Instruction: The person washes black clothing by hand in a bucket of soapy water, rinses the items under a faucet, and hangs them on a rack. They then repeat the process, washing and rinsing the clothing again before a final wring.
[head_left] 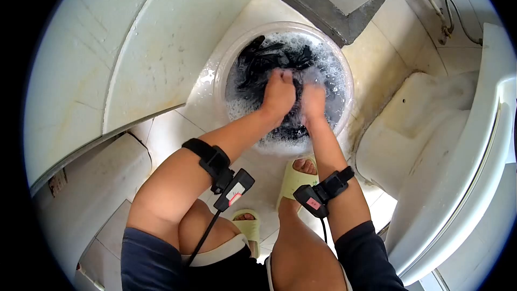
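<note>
1. The left hand (278,94) is fisted, gripping the dark cloth (258,62).
2. The right hand (313,99) is blurred, curled on the same cloth.
3. The cloth sits in foamy water inside the clear basin (226,62) on the floor (167,134).

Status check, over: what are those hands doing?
Left hand shut on dark cloth. Right hand blurred, shut on it too. Cloth in sudsy basin. Nothing blocking.
</note>
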A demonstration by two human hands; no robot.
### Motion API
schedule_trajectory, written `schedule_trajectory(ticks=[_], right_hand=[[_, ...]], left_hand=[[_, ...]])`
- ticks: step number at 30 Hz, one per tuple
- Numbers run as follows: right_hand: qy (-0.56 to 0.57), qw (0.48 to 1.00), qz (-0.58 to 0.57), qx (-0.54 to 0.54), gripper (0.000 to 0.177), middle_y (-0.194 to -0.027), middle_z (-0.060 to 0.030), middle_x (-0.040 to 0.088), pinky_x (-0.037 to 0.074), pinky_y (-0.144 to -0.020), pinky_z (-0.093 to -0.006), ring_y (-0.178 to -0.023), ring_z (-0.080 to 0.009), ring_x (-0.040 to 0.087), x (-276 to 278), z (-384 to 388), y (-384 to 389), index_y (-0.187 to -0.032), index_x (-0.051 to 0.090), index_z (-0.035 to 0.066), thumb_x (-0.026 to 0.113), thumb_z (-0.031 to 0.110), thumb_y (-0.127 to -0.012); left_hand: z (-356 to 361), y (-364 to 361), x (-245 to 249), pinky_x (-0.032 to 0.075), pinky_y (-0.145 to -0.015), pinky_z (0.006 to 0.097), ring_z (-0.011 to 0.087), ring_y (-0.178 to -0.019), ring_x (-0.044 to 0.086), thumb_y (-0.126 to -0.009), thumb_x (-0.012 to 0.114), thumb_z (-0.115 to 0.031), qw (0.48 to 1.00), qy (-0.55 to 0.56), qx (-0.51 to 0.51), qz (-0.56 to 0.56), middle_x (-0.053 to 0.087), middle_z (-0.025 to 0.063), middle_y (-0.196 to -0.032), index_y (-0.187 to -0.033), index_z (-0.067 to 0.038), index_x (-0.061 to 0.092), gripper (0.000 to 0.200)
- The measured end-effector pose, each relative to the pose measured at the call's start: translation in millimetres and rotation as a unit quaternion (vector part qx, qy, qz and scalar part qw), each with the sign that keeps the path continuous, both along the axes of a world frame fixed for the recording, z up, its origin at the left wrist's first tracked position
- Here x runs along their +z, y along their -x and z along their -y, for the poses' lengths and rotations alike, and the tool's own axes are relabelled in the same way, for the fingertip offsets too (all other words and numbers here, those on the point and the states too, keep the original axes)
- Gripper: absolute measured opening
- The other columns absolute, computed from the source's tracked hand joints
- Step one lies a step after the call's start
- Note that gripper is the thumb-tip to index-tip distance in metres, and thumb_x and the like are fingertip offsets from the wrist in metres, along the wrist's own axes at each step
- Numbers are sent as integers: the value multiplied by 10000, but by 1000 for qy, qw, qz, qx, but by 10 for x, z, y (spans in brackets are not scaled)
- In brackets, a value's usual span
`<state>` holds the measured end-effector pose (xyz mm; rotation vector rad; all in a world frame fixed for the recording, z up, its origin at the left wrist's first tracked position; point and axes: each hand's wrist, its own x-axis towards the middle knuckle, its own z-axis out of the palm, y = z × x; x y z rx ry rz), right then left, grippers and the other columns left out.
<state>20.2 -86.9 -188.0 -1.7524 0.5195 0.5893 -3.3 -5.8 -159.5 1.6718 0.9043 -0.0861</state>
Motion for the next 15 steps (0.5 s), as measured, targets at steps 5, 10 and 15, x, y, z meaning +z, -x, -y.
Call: schedule_trajectory(ticks=[5,10,15], right_hand=[[-273,920,-201,-198,436,-1008,-151,624,440,-789,-344,-901,-256,574,408,-224,45,-1093,585,-20,376,331,-942],[-25,997,-16,76,367,-940,-215,627,462,-773,-387,-860,-336,617,274,-34,74,-1026,573,-34,445,297,-930],[272,892,237,273,231,-966,-260,569,449,-743,-505,-842,-463,570,216,90,152,-987,496,-22,597,74,-803]], left_hand=[[-222,-50,25,445,-672,486,433,-738,575,-952,400,-304,937,-215,-259,89,608,228,-757,-824,-27,556,342],[-566,-61,-161,465,-644,517,393,-667,608,-948,397,-304,825,-324,-455,85,635,171,-725,-914,-74,531,268],[-620,23,-250,476,-807,425,385,-917,601,-895,449,-260,865,-294,-406,16,626,223,-984,-1027,-25,583,301]])
